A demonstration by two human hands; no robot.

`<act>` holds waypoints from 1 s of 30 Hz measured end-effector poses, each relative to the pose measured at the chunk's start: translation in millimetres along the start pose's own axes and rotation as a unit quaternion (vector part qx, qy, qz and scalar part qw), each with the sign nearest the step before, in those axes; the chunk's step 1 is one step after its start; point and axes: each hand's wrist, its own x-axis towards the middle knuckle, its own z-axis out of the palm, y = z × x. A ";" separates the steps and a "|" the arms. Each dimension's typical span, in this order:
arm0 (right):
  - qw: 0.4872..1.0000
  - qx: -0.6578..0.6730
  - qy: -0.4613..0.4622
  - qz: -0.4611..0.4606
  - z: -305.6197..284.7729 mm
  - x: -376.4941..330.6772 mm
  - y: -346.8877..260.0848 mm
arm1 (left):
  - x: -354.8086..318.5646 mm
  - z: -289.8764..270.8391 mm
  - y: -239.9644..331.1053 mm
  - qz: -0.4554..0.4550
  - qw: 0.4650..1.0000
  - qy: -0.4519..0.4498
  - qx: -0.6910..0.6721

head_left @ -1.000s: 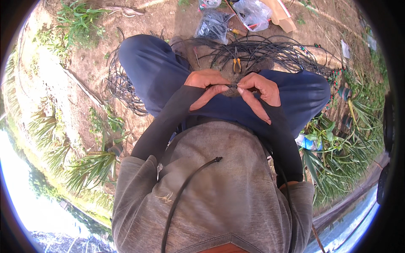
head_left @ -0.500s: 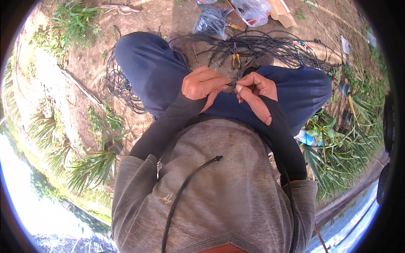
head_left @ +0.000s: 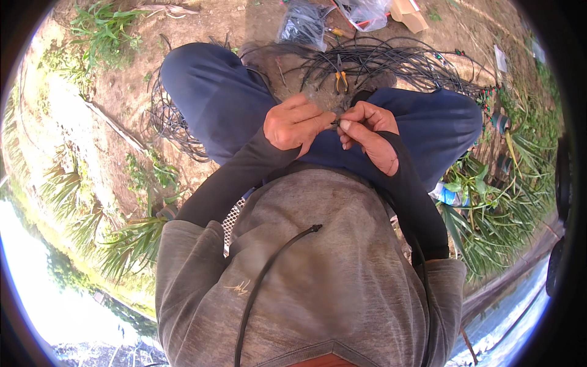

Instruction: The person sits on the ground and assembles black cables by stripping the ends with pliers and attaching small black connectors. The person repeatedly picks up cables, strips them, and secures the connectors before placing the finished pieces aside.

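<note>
Hands meeting over a lap, outdoors

The left hand and right hand are pinching a small dark piece between fingertips (too small to identify), with pliers lying among black cables beyond.

- The tangled black tubing and yellow-handled pliers crowd the ground just ahead of both hands.
- The bare dirt at far left lies open.
- The raised knees hem in either side.

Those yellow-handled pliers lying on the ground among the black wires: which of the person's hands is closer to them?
Right. The right hand sits just below the pliers, almost directly under them. The left hand is lower and off to their left, slightly farther away.
</note>
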 end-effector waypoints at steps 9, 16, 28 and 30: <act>0.998 0.055 0.012 0.002 -8.2 17.0 3.2 | 20.1 3.2 -5.8 -0.086 0.996 -0.010 -0.008; 0.965 -0.238 0.105 -0.012 -106.6 99.1 17.9 | 87.9 -38.7 -78.0 -0.350 0.926 -0.032 -0.140; 0.840 -0.321 0.287 0.330 -233.5 273.9 222.2 | 157.7 -32.2 -167.1 -0.470 0.865 0.042 -0.167; 0.805 -0.476 0.226 0.273 -227.4 275.4 226.9 | 167.0 -35.1 -164.9 -0.463 0.875 0.030 -0.139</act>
